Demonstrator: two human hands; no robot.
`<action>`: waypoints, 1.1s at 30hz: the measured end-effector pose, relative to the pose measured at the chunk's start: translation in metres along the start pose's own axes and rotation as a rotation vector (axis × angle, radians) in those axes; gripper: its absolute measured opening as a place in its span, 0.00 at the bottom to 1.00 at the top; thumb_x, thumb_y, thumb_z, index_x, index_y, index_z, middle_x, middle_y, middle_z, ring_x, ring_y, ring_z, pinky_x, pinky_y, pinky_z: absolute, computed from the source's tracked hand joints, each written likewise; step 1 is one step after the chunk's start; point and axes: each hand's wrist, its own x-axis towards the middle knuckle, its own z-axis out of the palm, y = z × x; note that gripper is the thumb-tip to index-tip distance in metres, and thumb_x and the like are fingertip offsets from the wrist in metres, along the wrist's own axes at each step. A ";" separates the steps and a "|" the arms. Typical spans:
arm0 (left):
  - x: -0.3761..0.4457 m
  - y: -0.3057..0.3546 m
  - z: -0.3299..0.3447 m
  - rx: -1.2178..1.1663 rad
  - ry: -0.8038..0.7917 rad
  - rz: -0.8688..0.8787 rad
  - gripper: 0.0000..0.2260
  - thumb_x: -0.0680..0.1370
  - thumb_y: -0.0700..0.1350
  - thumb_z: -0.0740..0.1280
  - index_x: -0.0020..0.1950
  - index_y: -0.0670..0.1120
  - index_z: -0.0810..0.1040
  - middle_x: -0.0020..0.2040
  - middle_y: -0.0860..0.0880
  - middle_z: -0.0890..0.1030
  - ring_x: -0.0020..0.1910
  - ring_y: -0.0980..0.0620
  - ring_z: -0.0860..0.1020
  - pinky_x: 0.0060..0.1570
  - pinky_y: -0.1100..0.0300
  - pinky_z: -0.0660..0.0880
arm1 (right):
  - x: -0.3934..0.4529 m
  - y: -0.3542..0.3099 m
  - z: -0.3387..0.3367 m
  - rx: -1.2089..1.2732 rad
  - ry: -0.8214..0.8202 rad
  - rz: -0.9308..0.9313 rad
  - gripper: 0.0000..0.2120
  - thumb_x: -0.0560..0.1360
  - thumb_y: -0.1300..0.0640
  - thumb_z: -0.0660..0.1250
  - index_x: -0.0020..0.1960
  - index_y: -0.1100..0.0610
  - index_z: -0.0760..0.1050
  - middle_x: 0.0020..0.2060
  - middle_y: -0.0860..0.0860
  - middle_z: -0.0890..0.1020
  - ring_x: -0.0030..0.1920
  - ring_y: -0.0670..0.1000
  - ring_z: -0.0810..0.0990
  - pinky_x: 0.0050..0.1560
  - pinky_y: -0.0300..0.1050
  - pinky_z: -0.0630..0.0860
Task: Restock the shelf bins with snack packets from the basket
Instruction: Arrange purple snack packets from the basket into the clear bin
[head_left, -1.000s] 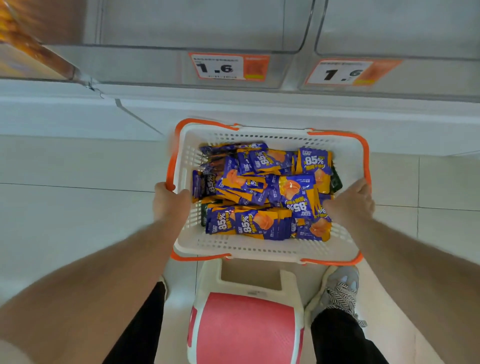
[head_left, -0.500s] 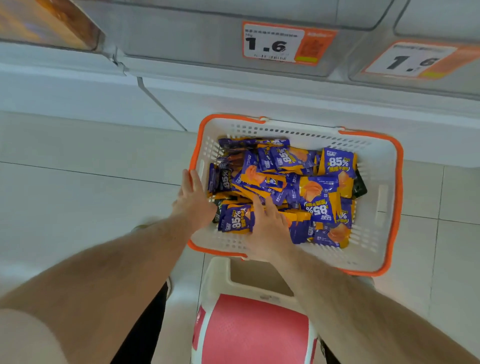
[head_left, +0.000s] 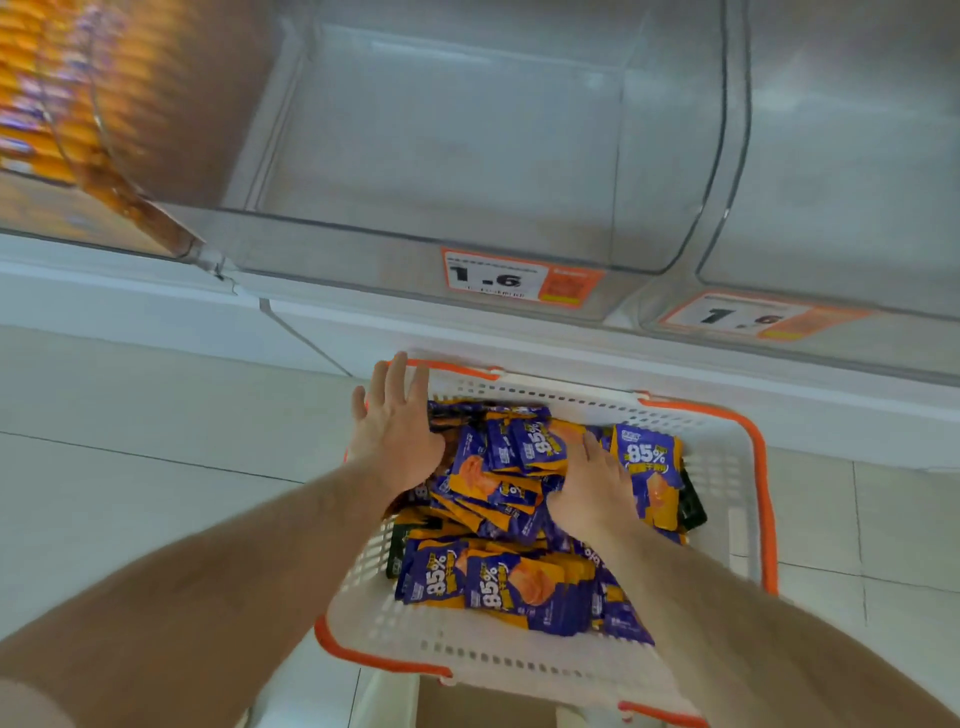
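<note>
Snack packets (head_left: 524, 499) are pressed by the right hand (head_left: 592, 493), grip undeterminable; the basket (head_left: 727, 467) is approached by the flat, unclenched left hand (head_left: 397, 431), seemingly for gathering.

1. A single head-worn view looks steeply down and forward onto the basket (head_left: 737, 467), which lies close below, in the lower middle.
2. Beyond the basket, the view takes in the clear shelf bins (head_left: 467, 156) (top edge slightly blurred).
3. Both forearms enter from the near edge, toward the basket.
4. No second view shares the scene.
</note>
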 end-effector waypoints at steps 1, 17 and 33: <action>0.011 0.001 0.004 0.016 0.018 0.017 0.37 0.75 0.48 0.64 0.78 0.49 0.46 0.79 0.46 0.45 0.78 0.43 0.42 0.75 0.43 0.47 | 0.015 0.000 0.000 -0.015 -0.012 -0.024 0.41 0.74 0.48 0.69 0.79 0.53 0.50 0.79 0.55 0.54 0.77 0.59 0.57 0.76 0.57 0.57; 0.058 0.020 0.055 -0.026 0.394 -0.085 0.26 0.71 0.58 0.60 0.65 0.48 0.64 0.63 0.47 0.63 0.63 0.44 0.60 0.69 0.43 0.54 | 0.065 0.010 0.011 -0.238 -0.047 -0.292 0.40 0.72 0.40 0.68 0.79 0.45 0.56 0.66 0.53 0.75 0.65 0.56 0.74 0.57 0.47 0.75; -0.056 0.096 0.007 -0.848 -0.242 0.547 0.33 0.71 0.46 0.72 0.72 0.47 0.61 0.63 0.44 0.73 0.55 0.50 0.76 0.47 0.58 0.74 | -0.056 -0.035 -0.075 0.880 0.377 0.024 0.18 0.77 0.47 0.65 0.35 0.57 0.78 0.34 0.55 0.82 0.40 0.56 0.82 0.43 0.48 0.76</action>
